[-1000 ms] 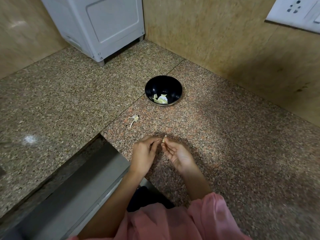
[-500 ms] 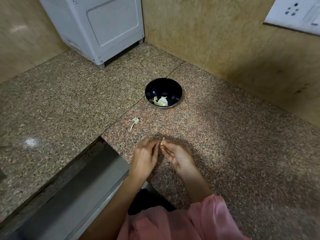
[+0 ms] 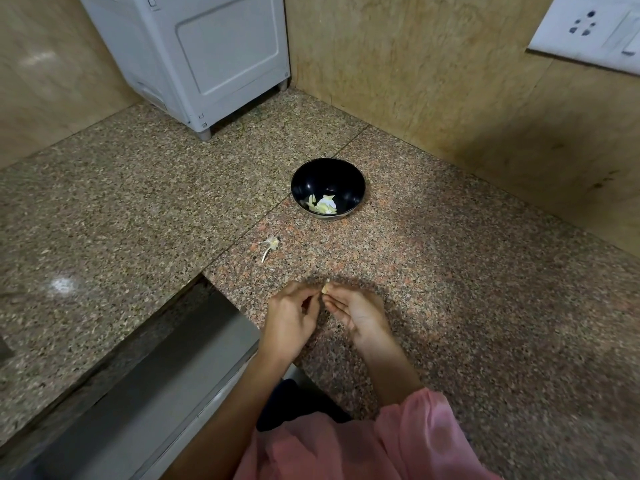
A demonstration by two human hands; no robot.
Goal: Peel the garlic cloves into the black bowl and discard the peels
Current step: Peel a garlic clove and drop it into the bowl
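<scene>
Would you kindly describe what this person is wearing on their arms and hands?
Both the left hand and right hand are bare, with no gloves, rings or watch visible. A loose, thin pink fabric sleeve starts near the right elbow; both forearms are bare.

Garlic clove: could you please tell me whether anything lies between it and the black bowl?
Nothing visible does: only bare counter separates the garlic clove, in the right hand, from the black bowl; the peel scrap lies left of that path.

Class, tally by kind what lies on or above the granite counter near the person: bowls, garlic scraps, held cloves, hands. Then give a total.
black bowl: 1
garlic scrap: 1
garlic clove: 1
hands (left hand, right hand): 2
total: 5
</scene>
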